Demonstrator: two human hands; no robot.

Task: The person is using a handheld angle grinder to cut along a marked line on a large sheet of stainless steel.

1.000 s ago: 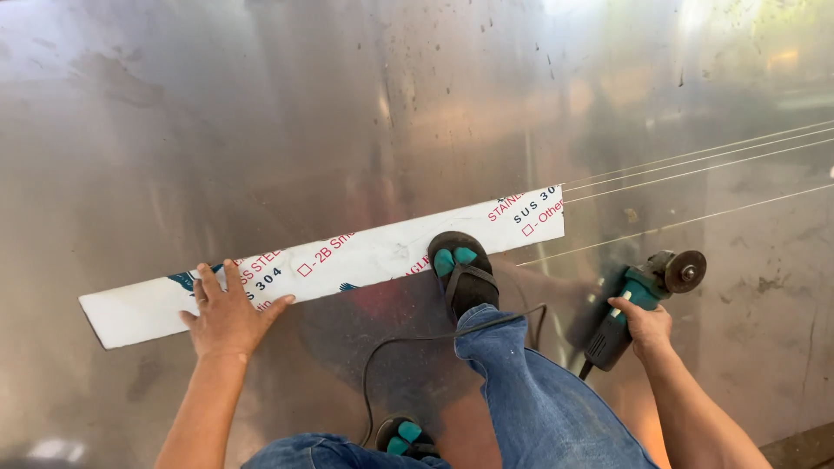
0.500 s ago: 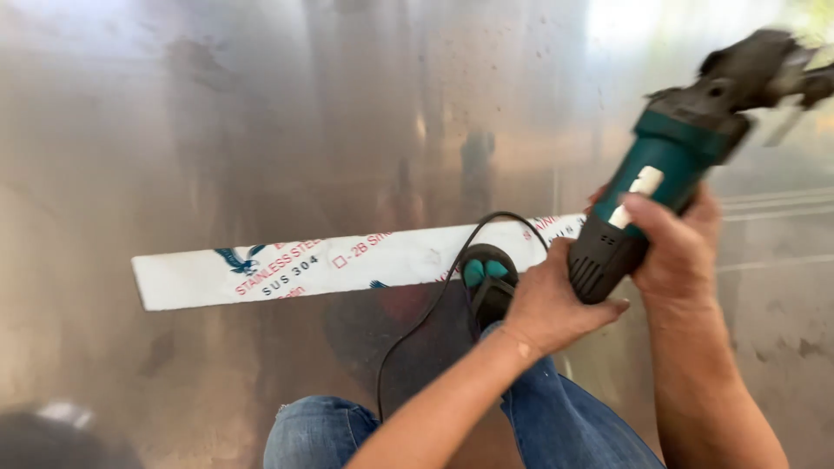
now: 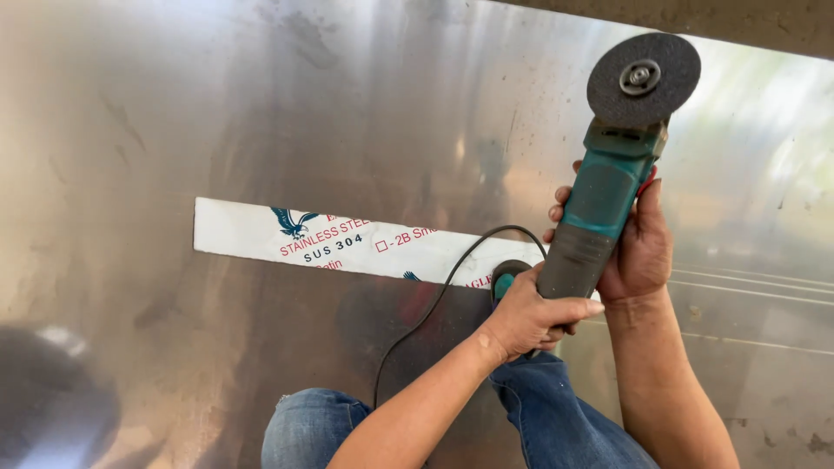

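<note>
Teal angle grinder (image 3: pixel 608 187) clasped by both hands' grip (image 3: pixel 643 247).

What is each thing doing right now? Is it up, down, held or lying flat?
Angle grinder: lifted off the sheet, disc up, held by both hands.
Left hand: gripping the grinder's rear end.
Right hand: wrapped around its body.
Cord: hanging loose.
White strip: lying flat on the metal sheet.

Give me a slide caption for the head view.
Both hands, left hand and right hand, hold a teal angle grinder above a steel sheet.
</note>
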